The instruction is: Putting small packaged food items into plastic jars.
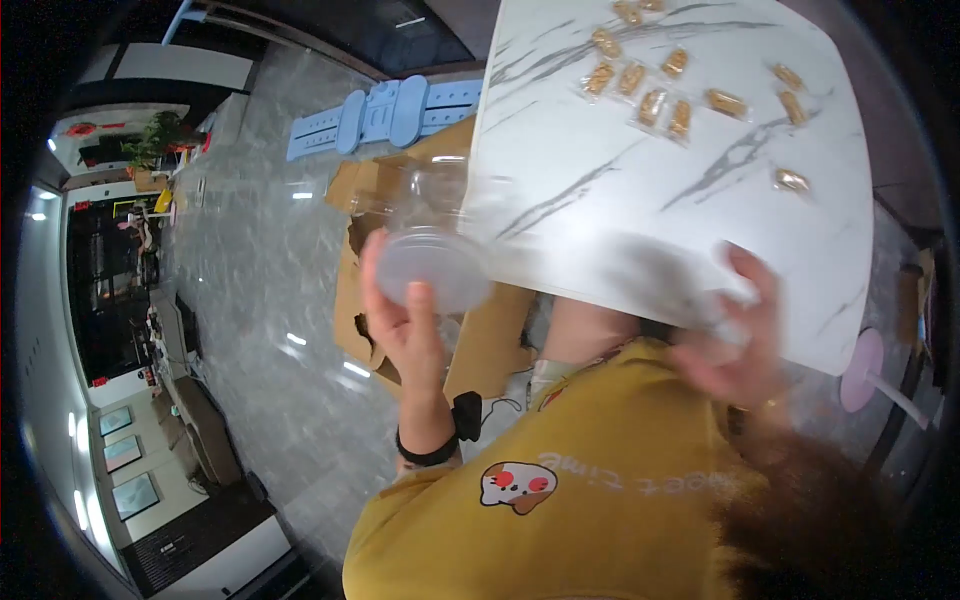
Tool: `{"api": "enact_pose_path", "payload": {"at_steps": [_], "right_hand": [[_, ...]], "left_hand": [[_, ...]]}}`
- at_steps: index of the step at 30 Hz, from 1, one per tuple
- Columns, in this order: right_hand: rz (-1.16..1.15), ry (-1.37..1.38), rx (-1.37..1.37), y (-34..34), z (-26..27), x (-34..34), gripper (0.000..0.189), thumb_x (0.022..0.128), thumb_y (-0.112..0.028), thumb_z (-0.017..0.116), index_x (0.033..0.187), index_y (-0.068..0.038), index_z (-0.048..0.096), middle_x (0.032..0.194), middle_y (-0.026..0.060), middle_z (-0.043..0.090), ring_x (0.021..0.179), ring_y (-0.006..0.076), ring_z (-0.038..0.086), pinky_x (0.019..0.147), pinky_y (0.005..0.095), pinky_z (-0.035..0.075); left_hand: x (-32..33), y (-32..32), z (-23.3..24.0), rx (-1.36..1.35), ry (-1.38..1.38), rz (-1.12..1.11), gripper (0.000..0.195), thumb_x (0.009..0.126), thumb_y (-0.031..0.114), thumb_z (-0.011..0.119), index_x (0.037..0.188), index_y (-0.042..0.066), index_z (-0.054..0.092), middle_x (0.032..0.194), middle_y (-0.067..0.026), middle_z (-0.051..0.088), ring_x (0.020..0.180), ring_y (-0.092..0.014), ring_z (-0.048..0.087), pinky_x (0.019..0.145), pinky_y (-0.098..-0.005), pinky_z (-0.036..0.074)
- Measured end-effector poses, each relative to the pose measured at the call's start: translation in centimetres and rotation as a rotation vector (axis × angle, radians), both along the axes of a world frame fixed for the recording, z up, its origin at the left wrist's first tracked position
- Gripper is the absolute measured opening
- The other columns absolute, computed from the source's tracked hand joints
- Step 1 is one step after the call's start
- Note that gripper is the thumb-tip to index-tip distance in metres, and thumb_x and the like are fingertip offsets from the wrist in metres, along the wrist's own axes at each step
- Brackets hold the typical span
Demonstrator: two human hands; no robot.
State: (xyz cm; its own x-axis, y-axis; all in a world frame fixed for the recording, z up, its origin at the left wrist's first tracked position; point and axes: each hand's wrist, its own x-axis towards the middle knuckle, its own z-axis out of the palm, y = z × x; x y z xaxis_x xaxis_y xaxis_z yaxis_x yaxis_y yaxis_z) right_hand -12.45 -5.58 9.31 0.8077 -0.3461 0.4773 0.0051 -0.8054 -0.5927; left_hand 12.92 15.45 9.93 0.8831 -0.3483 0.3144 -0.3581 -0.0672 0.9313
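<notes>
My left hand (pixel 405 315) is closed on a round, translucent plastic disc (pixel 439 274), with the thumb lying across its face. Just beyond the disc is a clear plastic container (pixel 439 184); whether the two are joined, I cannot tell. My right hand (pixel 739 330) is raised at the near edge of the white marble-patterned table (pixel 570 225). It is motion-blurred with its fingers curved apart, and the blur hides whether anything lies between them. Several small wrapped snack pieces (pixel 651 106) are scattered over the far part of the table, one (pixel 791 180) apart at the right.
An open cardboard box (pixel 487 345) with torn edges stands below my left hand, beside the table. Blue plastic panels (pixel 382 116) rest on the grey tiled floor (pixel 247 247) behind it. A pink round object with a pale stem (pixel 862 371) is by the table's right corner.
</notes>
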Motion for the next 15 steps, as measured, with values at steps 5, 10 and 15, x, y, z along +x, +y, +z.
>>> {"api": "enact_pose_path", "payload": {"at_steps": [5,10,15], "right_hand": [[0.231,-0.18,-0.126,3.5,3.5,4.6,0.078,0.059,-0.023,0.085,0.129,-0.018,0.052,0.133,0.0201,0.046,0.125,0.041,0.045,0.103,0.051,0.04],[0.047,-0.313,0.107,3.4,4.4,0.4,0.082,0.058,-0.022,0.085,0.132,-0.015,0.05,0.13,0.0163,0.046,0.118,0.0343,0.05,0.099,0.0448,0.043],[-0.064,-0.394,0.521,2.4,4.5,-3.1,0.084,0.062,-0.02,0.089,0.132,-0.006,0.044,0.131,0.0141,0.046,0.121,0.0273,0.05,0.097,0.037,0.044]], "left_hand": [[-5.8,-2.3,3.4,0.263,-0.203,-0.661,0.059,0.092,0.023,0.063,0.14,-0.002,0.04,0.137,-0.0192,0.049,0.118,-0.025,0.053,0.099,-0.036,0.043],[-10.2,-4.8,2.2,0.022,0.15,-0.968,0.093,0.082,0.032,0.075,0.148,0.001,0.017,0.141,-0.023,0.041,0.127,-0.032,0.047,0.102,-0.0418,0.042],[-13.7,-7.5,-0.7,0.19,0.256,-1.066,0.134,0.061,0.035,0.092,0.149,0.006,-0.004,0.146,-0.022,0.03,0.135,-0.034,0.039,0.109,-0.0481,0.035]]}}
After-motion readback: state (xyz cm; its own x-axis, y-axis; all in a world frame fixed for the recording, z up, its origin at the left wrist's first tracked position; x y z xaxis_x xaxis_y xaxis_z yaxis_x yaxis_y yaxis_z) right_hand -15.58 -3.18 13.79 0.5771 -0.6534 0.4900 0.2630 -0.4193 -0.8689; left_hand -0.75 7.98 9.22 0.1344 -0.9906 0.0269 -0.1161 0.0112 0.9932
